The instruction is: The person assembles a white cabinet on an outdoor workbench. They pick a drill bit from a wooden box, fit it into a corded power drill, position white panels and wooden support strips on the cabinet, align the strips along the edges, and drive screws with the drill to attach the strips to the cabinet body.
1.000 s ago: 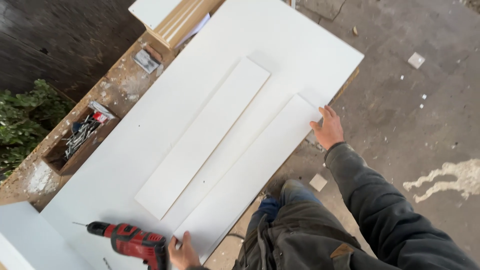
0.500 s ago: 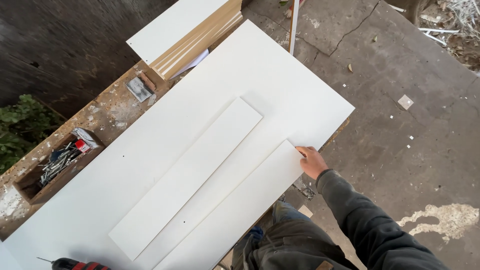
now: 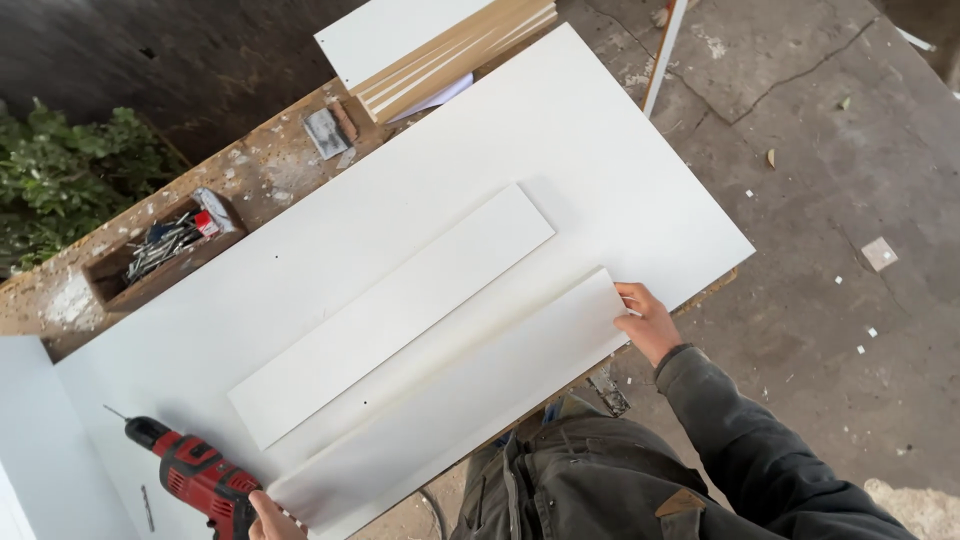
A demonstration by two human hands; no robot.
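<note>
A large white board (image 3: 520, 130) lies across a wooden workbench. Two long white strips rest on it: a flat one (image 3: 395, 315) in the middle and a nearer one (image 3: 470, 400) along the front edge. My right hand (image 3: 648, 322) grips the right end of the nearer strip. My left hand (image 3: 270, 518) shows at the bottom edge, touching the strip's left end, right beside a red and black power drill (image 3: 195, 475) lying on the board. Its fingers are mostly out of view.
A wooden tray of screws (image 3: 160, 250) sits on the bench at left. Stacked boards (image 3: 440, 40) lie at the far end, with a small grey block (image 3: 325, 132) near them. Green plants (image 3: 70, 170) stand at left. Concrete floor (image 3: 850, 180) lies to the right.
The view has shifted, bringing the drill and my left hand back into sight at the bottom. My right hand stays at the near strip's right end.
</note>
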